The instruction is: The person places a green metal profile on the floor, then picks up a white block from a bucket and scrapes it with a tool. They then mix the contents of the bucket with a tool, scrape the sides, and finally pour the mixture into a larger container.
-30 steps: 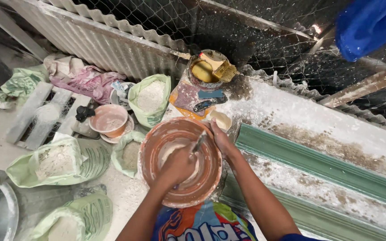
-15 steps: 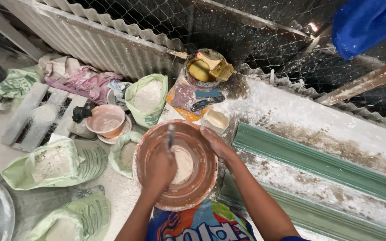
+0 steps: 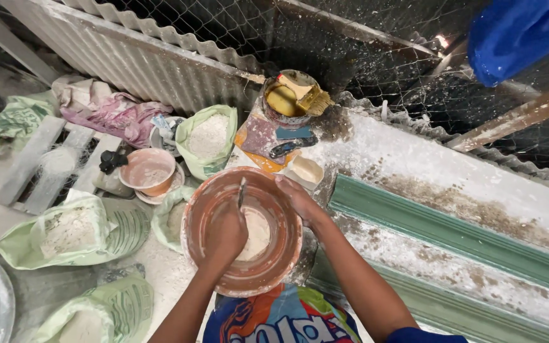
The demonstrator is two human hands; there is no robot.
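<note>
White paste lies part-mixed in the brown bowl (image 3: 201, 209), left hand (image 3: 225, 236) clenched on the stirring tool (image 3: 241, 192), right hand (image 3: 298, 202) grasping the far-right rim; mixing appears unfinished.

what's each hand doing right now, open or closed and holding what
Left hand: closed on a stirring tool inside the bowl.
Right hand: gripping the bowl's rim.

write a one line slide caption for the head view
Left hand stirs pale paste with a thin tool in a terracotta-coloured bowl while the right hand steadies its rim.
</note>
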